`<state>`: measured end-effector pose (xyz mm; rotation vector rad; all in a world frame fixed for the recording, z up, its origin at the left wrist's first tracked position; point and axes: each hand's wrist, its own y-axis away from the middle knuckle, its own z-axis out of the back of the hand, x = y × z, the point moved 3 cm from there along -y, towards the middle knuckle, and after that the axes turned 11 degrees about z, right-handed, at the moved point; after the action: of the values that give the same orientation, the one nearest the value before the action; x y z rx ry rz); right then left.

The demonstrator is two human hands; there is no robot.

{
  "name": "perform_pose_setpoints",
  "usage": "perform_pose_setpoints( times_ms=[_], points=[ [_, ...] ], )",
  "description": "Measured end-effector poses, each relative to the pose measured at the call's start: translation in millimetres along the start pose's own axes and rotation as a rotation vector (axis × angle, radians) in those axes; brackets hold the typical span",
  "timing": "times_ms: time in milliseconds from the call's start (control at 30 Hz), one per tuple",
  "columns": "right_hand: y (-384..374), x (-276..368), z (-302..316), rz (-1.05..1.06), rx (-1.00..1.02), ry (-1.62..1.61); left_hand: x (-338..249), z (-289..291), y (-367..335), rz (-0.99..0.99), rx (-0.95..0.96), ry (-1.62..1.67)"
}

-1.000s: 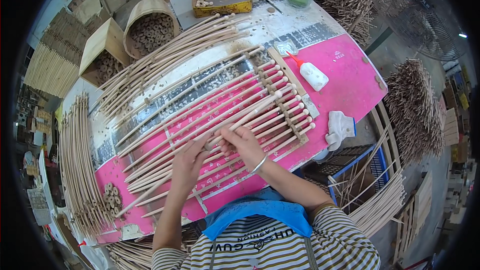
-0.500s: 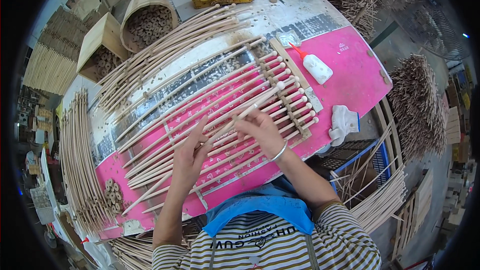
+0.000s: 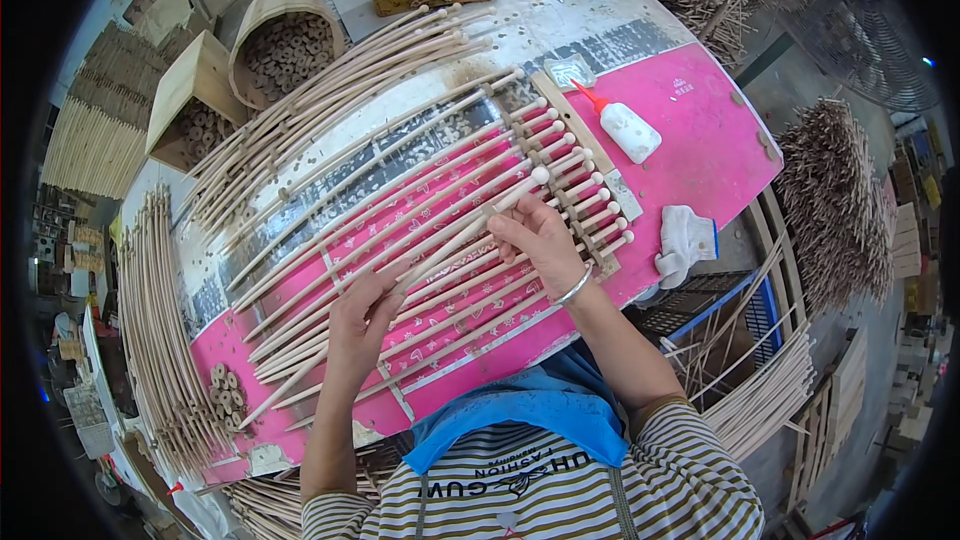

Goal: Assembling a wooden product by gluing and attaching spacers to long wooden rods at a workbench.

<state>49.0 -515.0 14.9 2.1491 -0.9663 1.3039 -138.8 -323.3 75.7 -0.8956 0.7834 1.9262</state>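
A pale wooden rod (image 3: 448, 245) with a ball (image 3: 540, 175) on its far end slants over other rods laid side by side. My left hand (image 3: 360, 320) has its thumb and fingers pinched around the rod's middle. Closer to the ball, my right hand (image 3: 540, 245) has its fingers closed at the rod; some fingertips are hidden. Just beside those fingertips, a small brown wooden ring (image 3: 489, 210) sits around the rod. The ball-ended rods beneath rest in a notched wooden rack (image 3: 570, 202) at their right ends.
A white glue bottle (image 3: 630, 132) with a red nozzle and a white glove (image 3: 685, 242) lie on the pink table sheet (image 3: 715, 155). Wooden rings fill a round tub (image 3: 285, 2) and a box (image 3: 182, 90). Rod bundles (image 3: 165, 320) lie left. A blue crate (image 3: 765, 325) stands right.
My right hand has moved along the rod toward its ball end. My left hand has shifted slightly left, its fingers now closed on the rod. The ball has moved a little left.
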Motion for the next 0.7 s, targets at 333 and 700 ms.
perform_pose_setpoints(
  times_ms=[333,700],
  points=[
    [-1,1,10,-0.008,-0.103,0.068,-5,-5,-14,-0.035,0.041,-0.045],
    [2,12,42,0.153,-0.288,0.162,-3,-21,-75,-0.238,-0.135,-0.275]
  ],
)
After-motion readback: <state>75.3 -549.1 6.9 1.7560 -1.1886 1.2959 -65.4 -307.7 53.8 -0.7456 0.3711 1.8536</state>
